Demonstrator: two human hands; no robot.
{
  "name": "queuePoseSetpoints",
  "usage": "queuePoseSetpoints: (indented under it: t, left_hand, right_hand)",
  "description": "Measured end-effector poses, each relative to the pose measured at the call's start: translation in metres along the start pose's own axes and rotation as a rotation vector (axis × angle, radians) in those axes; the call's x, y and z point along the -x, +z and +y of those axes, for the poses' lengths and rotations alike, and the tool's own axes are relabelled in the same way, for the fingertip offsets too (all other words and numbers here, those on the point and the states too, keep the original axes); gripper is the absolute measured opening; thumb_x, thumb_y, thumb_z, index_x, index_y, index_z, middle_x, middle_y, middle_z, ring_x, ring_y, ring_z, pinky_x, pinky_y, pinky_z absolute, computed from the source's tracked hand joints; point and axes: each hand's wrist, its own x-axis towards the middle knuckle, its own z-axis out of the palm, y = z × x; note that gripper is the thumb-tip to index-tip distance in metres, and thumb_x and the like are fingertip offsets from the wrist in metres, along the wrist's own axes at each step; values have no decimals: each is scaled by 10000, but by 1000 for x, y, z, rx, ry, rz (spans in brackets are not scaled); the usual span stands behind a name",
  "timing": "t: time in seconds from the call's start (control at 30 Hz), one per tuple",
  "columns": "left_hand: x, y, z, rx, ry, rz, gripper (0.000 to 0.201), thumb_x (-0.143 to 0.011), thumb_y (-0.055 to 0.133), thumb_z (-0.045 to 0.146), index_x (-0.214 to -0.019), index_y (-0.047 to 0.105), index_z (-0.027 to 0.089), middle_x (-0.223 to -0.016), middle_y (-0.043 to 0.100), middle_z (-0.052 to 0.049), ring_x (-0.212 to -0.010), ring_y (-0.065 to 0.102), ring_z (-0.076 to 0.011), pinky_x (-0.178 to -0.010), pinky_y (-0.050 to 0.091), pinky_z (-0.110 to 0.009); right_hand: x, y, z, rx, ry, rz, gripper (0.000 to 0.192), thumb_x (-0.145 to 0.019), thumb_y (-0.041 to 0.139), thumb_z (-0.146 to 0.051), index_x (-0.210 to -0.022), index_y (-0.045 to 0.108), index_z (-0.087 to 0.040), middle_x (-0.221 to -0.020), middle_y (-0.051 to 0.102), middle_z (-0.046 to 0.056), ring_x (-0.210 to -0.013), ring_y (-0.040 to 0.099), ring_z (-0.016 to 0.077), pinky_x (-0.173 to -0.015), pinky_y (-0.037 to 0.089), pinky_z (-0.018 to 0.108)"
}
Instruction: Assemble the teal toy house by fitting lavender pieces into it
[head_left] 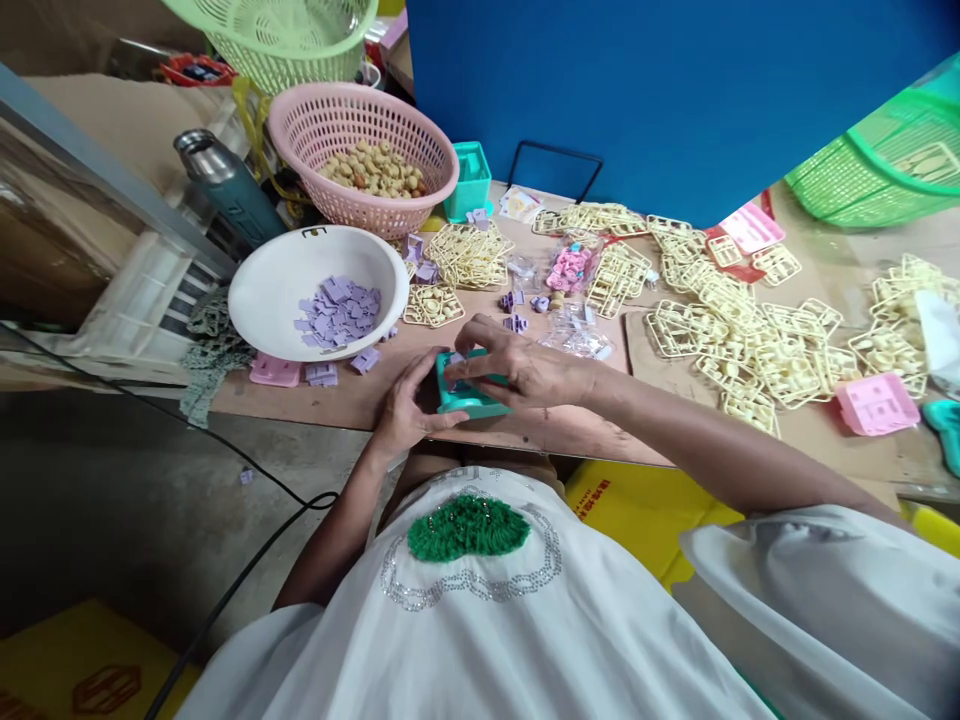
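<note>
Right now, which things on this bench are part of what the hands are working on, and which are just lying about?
In use:
- teal box, held by left hand
- right hand on top of it
- white bowl of purple pieces

Lying about:
- pink basket
- cream frames
- flask
- pink part

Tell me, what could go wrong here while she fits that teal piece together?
The teal piece sits near the table edge; a slip by either hand might drop it onto the floor, where one purple bit already lies. The white bowl of purple bits also sits near that edge and might get knocked.
</note>
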Motion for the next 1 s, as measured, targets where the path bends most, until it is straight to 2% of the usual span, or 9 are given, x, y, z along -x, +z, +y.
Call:
queuePoseSetpoints:
  t: [0.13,0.3,0.4,0.53,0.63,0.73,0.87,1.0]
  left_hand:
    - [2,-1,-7,-73,86,-21,1011,-617,1006,448,-1508,588,217,-1539,604,-160,-1465,558,-359,-1240,457,-443]
    - [1,-1,-14,-140,145,-32,1012,-673,971,491,-1547,542,218,-1545,596,-161,-1464,559,-355,-1264,431,-473]
    - [1,1,-14,-164,171,-24,973,-689,959,505,-1531,559,229,-1533,606,-158,-1443,578,-354,-1238,460,-467]
    - [0,4,-10,-184,194,-20,939,-688,951,530,-1500,590,228,-1497,641,-149,-1408,605,-355,-1200,491,-456]
    - [0,4,-8,-191,175,-17,945,-679,954,532,-1495,590,224,-1493,645,-144,-1408,605,-351,-1199,487,-448]
    - [-1,4,-8,-189,174,-7,935,-678,954,527,-1486,595,220,-1495,642,-150,-1418,595,-351,-1219,464,-460]
    - [-2,3,-5,-158,180,-46,937,-680,952,528,-1490,594,220,-1513,627,-152,-1431,582,-356,-1237,446,-471]
    - [-3,1,-3,-141,158,-75,936,-692,948,518,-1499,584,216,-1505,628,-154,-1415,594,-356,-1237,447,-477]
  right_hand:
    - [-9,-7,2,27,-50,-68,317,-1082,511,-291,-1214,785,-200,-1031,607,128,-985,543,254,-853,496,385]
    - [-16,-11,-2,102,-91,-186,332,-1093,488,-296,-1174,783,-168,-982,579,136,-972,478,259,-862,437,390]
    - [-15,-10,-6,143,-98,-192,309,-1086,505,-291,-1160,784,-180,-995,571,136,-973,459,262,-853,412,391]
    - [-9,-2,-14,248,-28,-156,289,-1064,513,-246,-1153,784,-196,-1024,556,136,-990,450,280,-840,423,410]
    - [-3,9,-17,295,15,-82,283,-1047,517,-199,-1144,782,-204,-1067,570,142,-1017,467,290,-859,460,434]
    - [5,21,-13,222,25,92,317,-1071,493,-201,-1241,760,-214,-1098,617,144,-1011,523,266,-828,499,396]
    - [14,36,-7,31,70,326,309,-1081,563,-363,-1265,772,-229,-1104,662,131,-983,620,231,-830,546,384]
    - [14,43,-6,-100,141,403,337,-1052,610,-462,-1168,824,-229,-1061,663,115,-954,658,208,-819,558,355]
